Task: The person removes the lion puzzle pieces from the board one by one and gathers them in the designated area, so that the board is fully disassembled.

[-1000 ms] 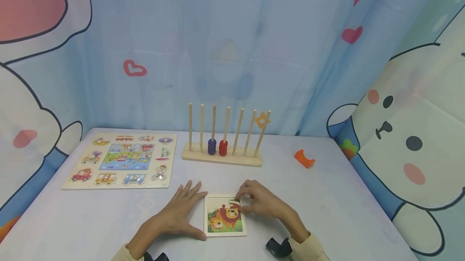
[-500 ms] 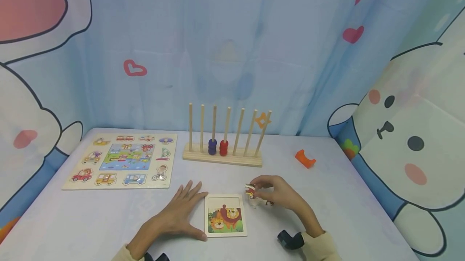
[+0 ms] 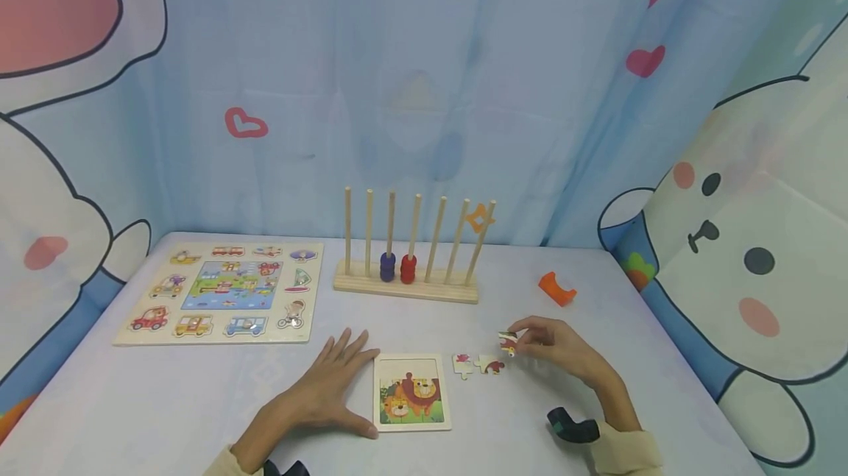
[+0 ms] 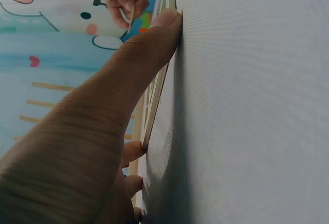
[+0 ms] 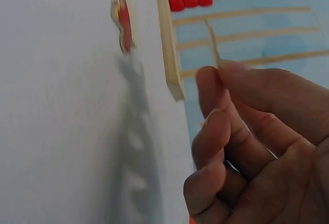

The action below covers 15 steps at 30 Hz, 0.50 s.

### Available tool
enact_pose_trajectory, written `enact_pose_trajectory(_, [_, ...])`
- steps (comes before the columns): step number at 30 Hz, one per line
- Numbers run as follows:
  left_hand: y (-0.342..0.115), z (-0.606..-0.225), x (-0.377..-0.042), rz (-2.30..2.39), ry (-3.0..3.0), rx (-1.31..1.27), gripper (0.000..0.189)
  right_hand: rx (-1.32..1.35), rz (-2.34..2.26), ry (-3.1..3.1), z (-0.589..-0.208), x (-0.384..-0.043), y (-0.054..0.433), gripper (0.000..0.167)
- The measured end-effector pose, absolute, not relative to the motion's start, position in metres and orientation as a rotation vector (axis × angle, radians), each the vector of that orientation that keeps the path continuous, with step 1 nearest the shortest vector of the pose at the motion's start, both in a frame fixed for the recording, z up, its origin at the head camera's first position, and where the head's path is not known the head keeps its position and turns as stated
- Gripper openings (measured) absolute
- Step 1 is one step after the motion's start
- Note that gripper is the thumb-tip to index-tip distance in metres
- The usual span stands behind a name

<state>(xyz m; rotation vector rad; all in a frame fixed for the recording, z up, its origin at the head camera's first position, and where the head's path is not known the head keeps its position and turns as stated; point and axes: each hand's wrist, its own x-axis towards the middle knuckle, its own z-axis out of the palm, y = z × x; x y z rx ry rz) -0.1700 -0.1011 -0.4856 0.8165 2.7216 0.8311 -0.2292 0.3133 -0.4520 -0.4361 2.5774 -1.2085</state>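
A small framed jigsaw puzzle [image 3: 411,428] with lions on it lies near the front of the table; its upper part shows bare wood. Beside its left edge rests my left hand [image 3: 331,388], fingers spread, thumb and a fingertip touching the frame. My right hand [image 3: 563,347] pinches a jigsaw piece [image 3: 508,343] between thumb and index finger, above the table; in the right wrist view that piece appears edge-on. Two more jigsaw pieces, a pale one [image 3: 462,365] and one with a dark red patch [image 3: 490,365], lie between the frame and the right hand.
Farther back stands a wooden peg rack [image 3: 405,290] with blue beads [image 3: 387,268] and red beads [image 3: 408,270]. A vehicle puzzle board [image 3: 218,340] lies at the back left, and an orange curved block [image 3: 557,289] at the right. A curtain hangs behind the table.
My right hand has lifted a jigsaw piece out of the frame's upper right and carried it rightward, past the two loose pieces. The left hand has stayed in place.
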Motion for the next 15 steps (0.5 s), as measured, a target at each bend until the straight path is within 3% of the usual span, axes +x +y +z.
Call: enact_pose_trajectory(15, [-0.101,-0.486,-0.17,0.83,2.73,0.811,0.113,-0.394,-1.121,2.425,-0.455,-0.227,0.328,0.031])
